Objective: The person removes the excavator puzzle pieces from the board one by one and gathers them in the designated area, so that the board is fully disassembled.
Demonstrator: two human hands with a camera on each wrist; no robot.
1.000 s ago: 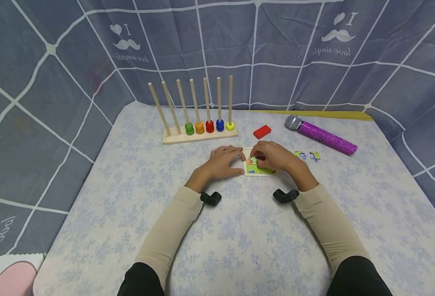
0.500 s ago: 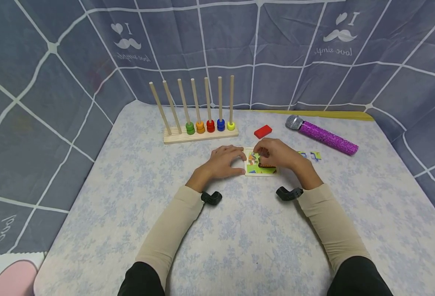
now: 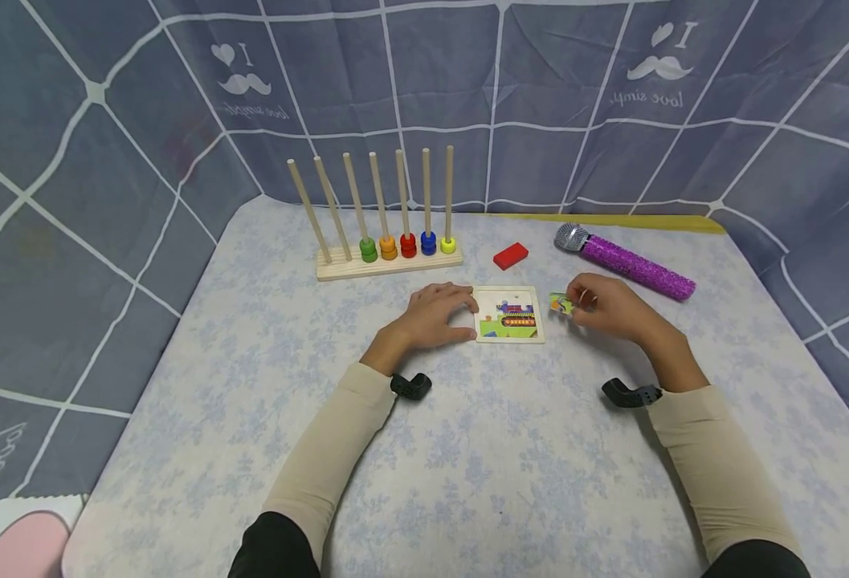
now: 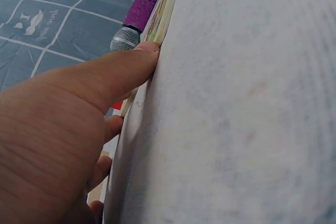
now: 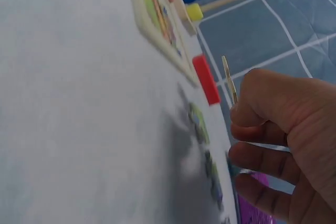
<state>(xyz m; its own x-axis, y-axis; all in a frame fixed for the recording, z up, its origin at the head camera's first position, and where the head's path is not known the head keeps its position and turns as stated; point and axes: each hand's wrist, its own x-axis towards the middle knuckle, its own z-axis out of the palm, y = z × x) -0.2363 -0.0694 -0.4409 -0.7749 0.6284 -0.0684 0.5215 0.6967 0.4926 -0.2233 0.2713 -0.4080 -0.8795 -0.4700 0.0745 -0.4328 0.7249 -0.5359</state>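
Note:
A small square jigsaw puzzle in a pale wooden frame (image 3: 539, 321) lies on the table, showing a digger-like picture with white areas. My left hand (image 3: 434, 315) rests at its left side, the thumb and fingertips touching the frame's edge. To the right of the puzzle, my right hand (image 3: 608, 309) pinches a colourful puzzle piece (image 3: 561, 303) between thumb and forefinger. The right wrist view shows that thin piece (image 5: 227, 74) edge-on above the table. Two further puzzle pieces (image 5: 198, 123) lie on the cloth under the right hand, mostly hidden by it in the head view.
Behind the puzzle stands a wooden peg rack (image 3: 388, 269) with coloured beads on several upright rods. A red block (image 3: 511, 256) lies behind the frame. A glittery purple microphone (image 3: 637, 266) lies at the back right. A blue-grey curtain (image 3: 438, 88) borders the table.
My right hand has moved from over the puzzle out to the right, carrying the piece, so more of the framed picture shows. The left hand stays at the frame's left edge.

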